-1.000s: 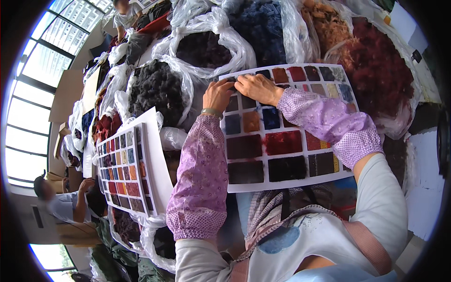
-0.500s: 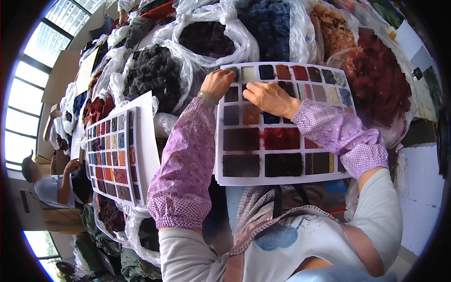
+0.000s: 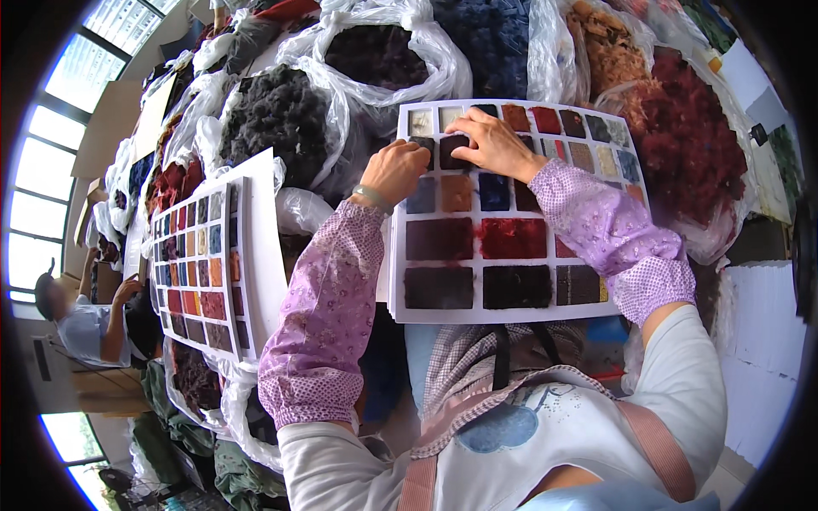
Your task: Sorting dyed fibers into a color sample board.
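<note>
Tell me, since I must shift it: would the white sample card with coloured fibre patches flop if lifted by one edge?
Probably it bends some: the white sample card looks thin and wide. Likely light, as it lies flat across soft bags. Both hands, left hand and right hand, press its top rows.

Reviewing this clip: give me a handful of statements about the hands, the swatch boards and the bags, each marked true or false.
1. Both hands rest on the white sample board in front of the person. True: the left hand and the right hand meet at a dark swatch in its upper rows.
2. The right hand holds scissors. False: no tool shows in either hand.
3. A second swatch board lies to the person's left. True.
4. The clear plastic bags above the boards are empty. False: they hold fluffy fibre, such as the dark grey bagful and the dark red bagful.
5. Both forearms are bare. False: each wears a purple patterned sleeve cover.
</note>
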`<state>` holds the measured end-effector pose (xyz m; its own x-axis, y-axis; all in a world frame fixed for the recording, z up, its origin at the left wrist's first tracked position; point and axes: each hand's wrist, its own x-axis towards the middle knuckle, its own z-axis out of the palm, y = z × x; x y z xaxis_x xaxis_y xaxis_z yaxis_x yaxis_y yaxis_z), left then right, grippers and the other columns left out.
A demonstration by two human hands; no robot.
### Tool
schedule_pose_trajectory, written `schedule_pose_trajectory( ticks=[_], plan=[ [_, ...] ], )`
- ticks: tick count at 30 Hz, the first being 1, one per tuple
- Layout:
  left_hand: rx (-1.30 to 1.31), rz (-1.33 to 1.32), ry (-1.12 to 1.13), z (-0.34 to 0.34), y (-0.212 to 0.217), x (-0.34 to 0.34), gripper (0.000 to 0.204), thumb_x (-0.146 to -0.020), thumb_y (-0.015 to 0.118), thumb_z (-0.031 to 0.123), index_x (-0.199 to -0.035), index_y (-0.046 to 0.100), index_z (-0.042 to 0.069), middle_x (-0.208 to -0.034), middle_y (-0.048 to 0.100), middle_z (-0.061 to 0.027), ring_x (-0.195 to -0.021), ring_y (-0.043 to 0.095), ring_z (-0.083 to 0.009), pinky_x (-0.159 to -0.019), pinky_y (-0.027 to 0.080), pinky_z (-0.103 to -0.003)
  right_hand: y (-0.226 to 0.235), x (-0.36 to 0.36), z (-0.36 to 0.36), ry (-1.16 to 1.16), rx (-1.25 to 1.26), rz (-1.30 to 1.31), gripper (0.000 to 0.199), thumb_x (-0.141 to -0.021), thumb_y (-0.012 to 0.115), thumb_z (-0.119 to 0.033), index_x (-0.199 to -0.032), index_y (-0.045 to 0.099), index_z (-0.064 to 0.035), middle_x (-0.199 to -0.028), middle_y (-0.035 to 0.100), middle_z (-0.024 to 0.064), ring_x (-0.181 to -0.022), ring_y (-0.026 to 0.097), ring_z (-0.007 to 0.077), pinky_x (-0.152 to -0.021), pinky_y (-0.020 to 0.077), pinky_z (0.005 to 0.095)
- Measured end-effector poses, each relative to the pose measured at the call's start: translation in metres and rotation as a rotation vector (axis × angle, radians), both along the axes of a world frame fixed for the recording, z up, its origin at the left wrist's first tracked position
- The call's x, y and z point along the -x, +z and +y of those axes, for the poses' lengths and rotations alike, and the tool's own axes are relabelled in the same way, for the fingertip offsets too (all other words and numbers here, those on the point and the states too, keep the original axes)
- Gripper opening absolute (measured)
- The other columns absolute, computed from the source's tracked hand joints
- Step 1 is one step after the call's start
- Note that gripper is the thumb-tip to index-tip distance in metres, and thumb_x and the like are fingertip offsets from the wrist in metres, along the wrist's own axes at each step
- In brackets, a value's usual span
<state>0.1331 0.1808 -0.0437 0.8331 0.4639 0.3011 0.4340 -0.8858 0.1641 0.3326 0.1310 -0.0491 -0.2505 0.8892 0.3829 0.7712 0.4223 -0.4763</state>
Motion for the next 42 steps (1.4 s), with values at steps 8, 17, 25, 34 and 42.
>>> schedule_pose_trajectory(
  ticks=[8,17,25,34,42],
  plan=[
    [0.398,-0.143,0.194,0.002,-0.006,0.001,0.004,-0.066,0.059,0.009,-0.070,0.059,0.008,-0.075,0.060,-0.0085,-0.074,0.058,-0.0272,-0.063,0.045,-0.037,-0.002,-0.002,0.002,0.038,0.257,0.081,0.023,-0.068,0.062,-0.007,-0.090,0.059,-0.0030,-0.086,0.056,0.0090,-0.074,0.059,0.0158,-0.066,0.0473,0.0278],
    [0.064,-0.068,0.090,0.005,-0.031,0.003,0.046,-0.077,0.052,0.022,-0.117,0.041,0.001,-0.120,0.044,-0.0174,-0.113,0.040,-0.0295,-0.090,0.035,-0.037,0.000,0.000,0.010,0.085,0.088,-0.044,0.017,-0.066,0.059,-0.007,-0.083,0.056,-0.0055,-0.085,0.056,0.0104,-0.080,0.057,0.0284,-0.070,0.0456,0.0363],
    [0.199,0.178,0.296,-0.036,-0.035,-0.006,0.068,-0.084,0.036,0.048,-0.132,0.020,0.003,-0.137,0.021,-0.0147,-0.129,0.016,-0.0264,-0.099,0.023,-0.046,-0.014,0.005,0.001,0.071,0.063,-0.039,0.018,-0.067,0.057,-0.008,-0.084,0.054,-0.0063,-0.086,0.053,0.0106,-0.083,0.055,0.0297,-0.072,0.0449,0.0378],
    [0.335,0.259,0.368,-0.043,-0.040,-0.010,0.069,-0.084,0.031,0.051,-0.134,0.014,0.006,-0.139,0.015,-0.0137,-0.130,0.011,-0.0261,-0.100,0.019,-0.048,-0.022,0.014,-0.001,-0.017,0.064,-0.114,0.013,-0.069,0.058,-0.010,-0.082,0.056,-0.0086,-0.088,0.053,0.0083,-0.087,0.055,0.0273,-0.072,0.0446,0.0378],
    [0.369,0.251,0.266,-0.083,-0.007,0.013,0.067,-0.083,0.038,0.051,-0.133,0.021,0.008,-0.138,0.019,-0.0136,-0.129,0.016,-0.0274,-0.097,0.022,-0.052,0.006,0.007,-0.038,0.092,-0.042,-0.240,0.033,-0.072,0.057,-0.018,-0.102,0.055,-0.0050,-0.104,0.054,0.0126,-0.096,0.052,0.0294,-0.081,0.0424,0.0362]
  ],
)
